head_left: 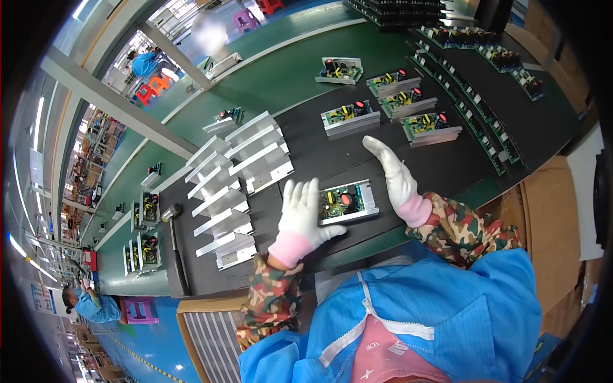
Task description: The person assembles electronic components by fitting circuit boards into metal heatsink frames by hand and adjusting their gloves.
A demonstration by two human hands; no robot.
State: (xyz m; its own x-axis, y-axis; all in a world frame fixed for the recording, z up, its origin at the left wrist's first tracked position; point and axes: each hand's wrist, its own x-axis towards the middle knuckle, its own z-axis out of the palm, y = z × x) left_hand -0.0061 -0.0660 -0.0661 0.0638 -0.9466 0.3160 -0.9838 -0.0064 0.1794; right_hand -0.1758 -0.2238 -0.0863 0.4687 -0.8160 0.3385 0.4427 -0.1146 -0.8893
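A green circuit board point(338, 203) with a round red part lies in a silver metal channel point(371, 199) on the black mat in front of me. My left hand point(300, 214), in a white glove with a pink cuff, rests at the left end of this assembly. Its fingers are stretched out and its thumb is spread, covering that end. On the other side, my right hand point(397, 179), gloved alike, is held with straight fingers, apart from the board and gripping nothing. Beyond it, several similar board assemblies point(408, 102) sit on the mat.
Several bare silver channels point(220, 210) stand in two rows on the left. A hammer point(177, 252) lies beside them. Strips of green boards point(460, 112) curve along the right side, with stacked black trays point(396, 13) behind. A cardboard box point(211, 332) stands below the table edge.
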